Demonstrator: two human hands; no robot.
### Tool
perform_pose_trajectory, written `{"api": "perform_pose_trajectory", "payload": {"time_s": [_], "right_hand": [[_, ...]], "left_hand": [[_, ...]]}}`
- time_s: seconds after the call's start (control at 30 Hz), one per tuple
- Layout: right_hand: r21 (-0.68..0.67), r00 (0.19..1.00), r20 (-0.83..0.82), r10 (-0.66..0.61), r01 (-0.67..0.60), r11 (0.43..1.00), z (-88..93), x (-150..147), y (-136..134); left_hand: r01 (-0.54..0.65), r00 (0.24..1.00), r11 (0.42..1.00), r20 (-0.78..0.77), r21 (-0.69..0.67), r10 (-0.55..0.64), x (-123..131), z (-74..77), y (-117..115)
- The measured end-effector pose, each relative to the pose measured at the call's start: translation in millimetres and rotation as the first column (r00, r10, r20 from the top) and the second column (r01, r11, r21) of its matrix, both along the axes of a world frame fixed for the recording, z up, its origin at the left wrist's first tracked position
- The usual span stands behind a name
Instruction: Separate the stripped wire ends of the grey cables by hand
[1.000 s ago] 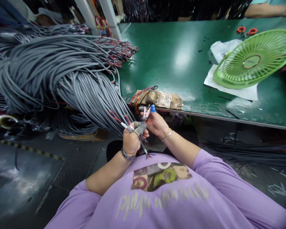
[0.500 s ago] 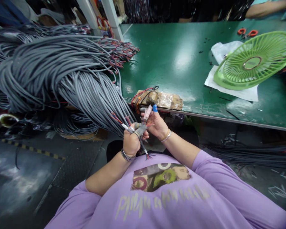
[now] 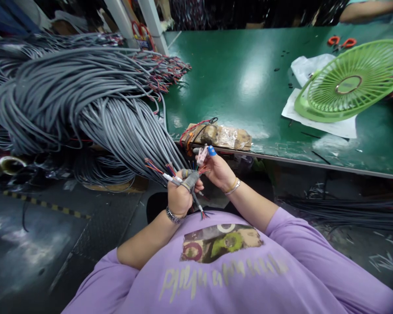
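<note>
Grey cables (image 3: 170,176), stripped coloured ends.

Matt grey rubbery cables (image 3: 85,100) spill beside me — smooth jackets, thin red and blue plastic-coated wires at the ends. My left hand (image 3: 180,196) wears a grey cloth finger wrap and a shiny metal watch (image 3: 172,214); my right hand (image 3: 219,172) has a glossy blue fingertip cover. Bench (image 3: 242,78) — glossy green, reflecting light. Fan grille (image 3: 350,80): smooth green plastic on white paper (image 3: 334,126).
</note>
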State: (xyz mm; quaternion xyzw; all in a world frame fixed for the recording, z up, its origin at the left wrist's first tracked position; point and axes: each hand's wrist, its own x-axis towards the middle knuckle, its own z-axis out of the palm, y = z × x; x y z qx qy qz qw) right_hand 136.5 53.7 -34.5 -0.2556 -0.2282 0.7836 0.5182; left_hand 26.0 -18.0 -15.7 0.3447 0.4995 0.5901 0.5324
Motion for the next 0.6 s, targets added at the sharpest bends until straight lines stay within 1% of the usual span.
{"api": "perform_pose_trajectory", "payload": {"time_s": [0.2, 0.3, 0.47, 0.6], "right_hand": [[-0.131, 0.997, -0.068, 0.032, -0.041, 0.991, 7.5, -2, 3], [-0.168, 0.995, -0.097, 0.036, -0.052, 0.984, 10.6, -2, 4], [-0.16, 0.996, -0.081, 0.034, -0.047, 0.986, 10.7, -3, 4], [-0.083, 0.998, -0.035, 0.046, -0.048, 0.995, 9.0, -4, 4]], "left_hand": [[-0.012, 1.0, 1.0, 0.01, -0.015, 0.012, 2, -3.5, 6], [-0.012, 1.0, 1.0, 0.004, -0.012, 0.012, 3, -4.7, 7], [-0.008, 1.0, 1.0, -0.008, -0.029, 0.008, 3, -5.7, 7], [0.01, 1.0, 0.999, -0.016, -0.04, -0.01, 2, -5.2, 8]]}}
